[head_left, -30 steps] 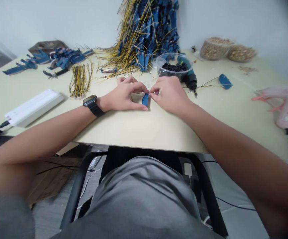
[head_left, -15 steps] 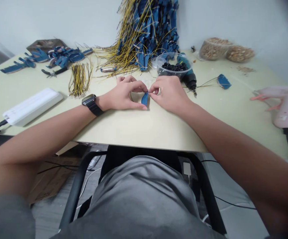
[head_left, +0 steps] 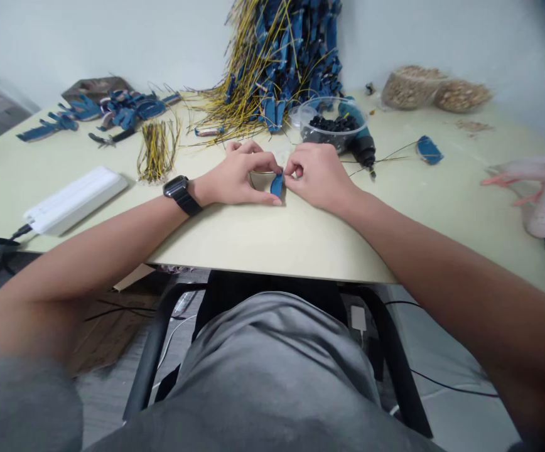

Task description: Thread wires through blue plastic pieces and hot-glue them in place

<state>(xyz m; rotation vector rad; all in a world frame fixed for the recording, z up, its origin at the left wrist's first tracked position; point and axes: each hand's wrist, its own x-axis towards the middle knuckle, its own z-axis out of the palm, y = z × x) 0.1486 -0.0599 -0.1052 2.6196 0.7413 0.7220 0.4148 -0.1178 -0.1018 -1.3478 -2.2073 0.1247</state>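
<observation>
Left hand (head_left: pixel 237 179) and right hand (head_left: pixel 317 179) are pinching a small curved blue piece (head_left: pixel 277 186) between their fingertips, just above a pale laminate tabletop (head_left: pixel 272 242). A black-strapped smartwatch (head_left: pixel 181 194) is sitting on the left wrist. A clear plastic tub of black pellets (head_left: pixel 331 122) and a teal-and-black rotary tool (head_left: pixel 361 149) are lying beyond the right hand. A bundle of yellow-and-black wires (head_left: pixel 158 150) is lying beyond the left hand, beside a white power strip (head_left: pixel 75 201). A tall heap of blue pieces with yellow wires (head_left: pixel 277 63) is standing at the far edge, and a pink glue gun (head_left: pixel 543 198) is resting at the right.
</observation>
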